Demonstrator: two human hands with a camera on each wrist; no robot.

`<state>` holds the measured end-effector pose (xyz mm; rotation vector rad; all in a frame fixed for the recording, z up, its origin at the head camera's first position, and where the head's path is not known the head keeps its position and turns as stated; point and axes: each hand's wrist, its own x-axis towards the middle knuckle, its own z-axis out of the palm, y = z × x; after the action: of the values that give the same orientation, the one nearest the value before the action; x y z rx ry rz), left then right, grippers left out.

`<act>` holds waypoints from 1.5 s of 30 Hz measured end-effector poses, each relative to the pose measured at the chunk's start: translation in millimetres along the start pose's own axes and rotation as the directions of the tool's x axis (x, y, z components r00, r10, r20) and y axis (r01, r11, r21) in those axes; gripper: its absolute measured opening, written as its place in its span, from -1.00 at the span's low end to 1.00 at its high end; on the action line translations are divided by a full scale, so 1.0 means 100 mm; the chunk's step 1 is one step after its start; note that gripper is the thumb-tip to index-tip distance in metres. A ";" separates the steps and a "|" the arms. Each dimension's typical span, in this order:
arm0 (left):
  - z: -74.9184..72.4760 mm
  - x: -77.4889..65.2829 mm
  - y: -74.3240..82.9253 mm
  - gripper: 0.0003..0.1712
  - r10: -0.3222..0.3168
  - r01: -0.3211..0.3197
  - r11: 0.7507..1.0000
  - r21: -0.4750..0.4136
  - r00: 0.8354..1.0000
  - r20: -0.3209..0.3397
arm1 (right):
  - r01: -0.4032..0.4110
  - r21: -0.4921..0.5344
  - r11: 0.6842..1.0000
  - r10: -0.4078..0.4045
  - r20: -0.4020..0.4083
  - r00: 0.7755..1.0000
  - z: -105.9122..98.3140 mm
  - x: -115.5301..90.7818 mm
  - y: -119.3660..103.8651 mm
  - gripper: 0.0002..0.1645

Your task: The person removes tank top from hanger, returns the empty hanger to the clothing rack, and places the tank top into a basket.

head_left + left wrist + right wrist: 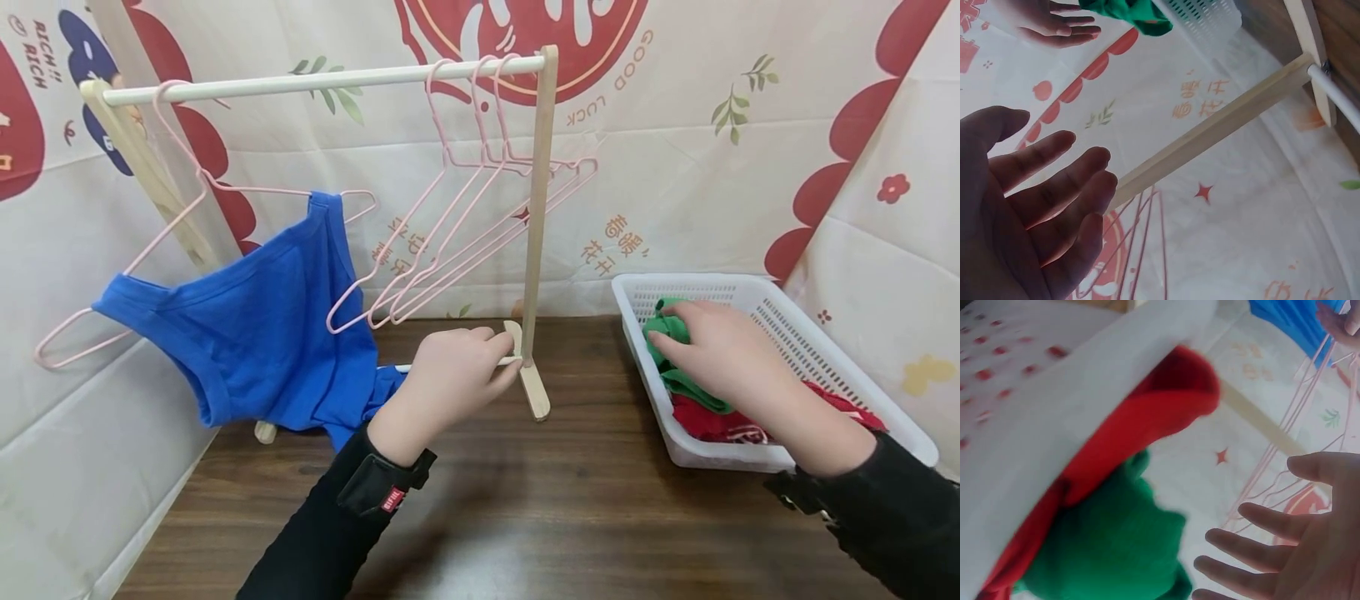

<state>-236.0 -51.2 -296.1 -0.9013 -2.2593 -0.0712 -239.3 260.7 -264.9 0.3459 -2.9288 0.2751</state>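
R grip (pixel 726 350) by grn cloth (pixel 688 387)

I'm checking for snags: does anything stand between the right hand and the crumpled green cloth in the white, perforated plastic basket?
Nothing visible does. In the right wrist view, only a gap shows between the right hand and the crumpled green cloth; the bright red cloth lies on its far side.

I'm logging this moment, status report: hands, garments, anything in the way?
Left hand empty, near rack. Right hand empty, close to green garment in basket. Blue garment hung on rack. No obstruction visible.
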 end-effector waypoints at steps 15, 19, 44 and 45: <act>-0.27 -0.09 -0.09 -0.79 0.026 -0.030 0.999 -0.029 0.992 -0.121 | 0.107 -0.112 0.988 -0.130 -0.224 0.966 0.05 -0.08 -0.42 -0.43; -0.35 -0.06 -0.07 -0.80 0.053 -0.063 0.997 -0.053 0.984 -0.168 | 0.152 -0.134 0.979 -0.181 -0.242 0.953 0.01 -0.06 -0.52 -0.42; -0.75 -0.28 -0.19 -0.75 -0.097 0.026 0.975 -0.222 0.944 -0.315 | 0.218 -0.100 0.971 -0.239 -0.309 0.921 0.14 -0.04 -0.90 -0.33; -0.76 -0.30 -0.20 -0.74 -0.106 0.032 0.973 -0.228 0.941 -0.322 | 0.212 -0.101 0.972 -0.234 -0.323 0.917 0.14 -0.04 -0.91 -0.32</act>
<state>-188.9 -105.6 -253.5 -0.8493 -1.9886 -0.4802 -214.9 172.1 -264.6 0.5603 -2.5308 0.1851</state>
